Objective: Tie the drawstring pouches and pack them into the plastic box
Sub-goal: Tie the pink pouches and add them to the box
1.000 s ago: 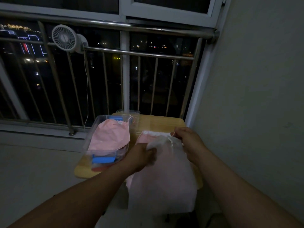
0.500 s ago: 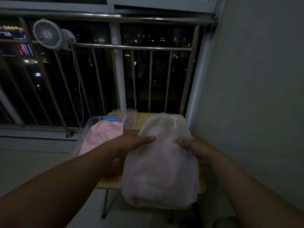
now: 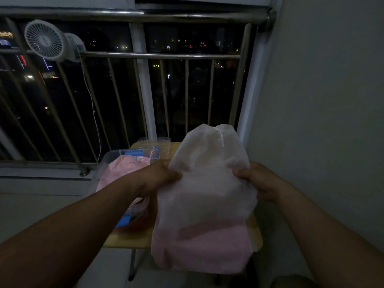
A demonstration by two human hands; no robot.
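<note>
Just right of the plastic box (image 3: 105,163), you hold a white drawstring pouch (image 3: 205,190) upright above the tabletop (image 3: 135,238). Your hands are apart, one clamped on each side edge of it. Your left hand (image 3: 158,177) pinches the edge on the box side, thumb across the front. Your right hand (image 3: 259,181) grips the edge away from the box, fingers curled into the fabric. The pouch's top is gathered and points up toward the railing (image 3: 162,56) beyond the box; whether its string is knotted you cannot tell. Something pink shows through its lower part, and its bottom edge hangs past the tabletop's near edge.

The box stands open with a pink pouch (image 3: 122,171) lying in it, covering most of the opening. A blue item (image 3: 135,152) shows at the box's far end. Your left forearm crosses over the box's near end. A clear container (image 3: 154,141) sits just behind the box at the tabletop's far edge.

Room is tight on the side away from the box: the wall (image 3: 322,121) runs close beside your right hand and the tabletop's edge. On the box's other side the floor (image 3: 41,204) lies open up to the railing. A small white fan (image 3: 44,39) is clipped high on it, and its cord (image 3: 91,104) hangs down.
</note>
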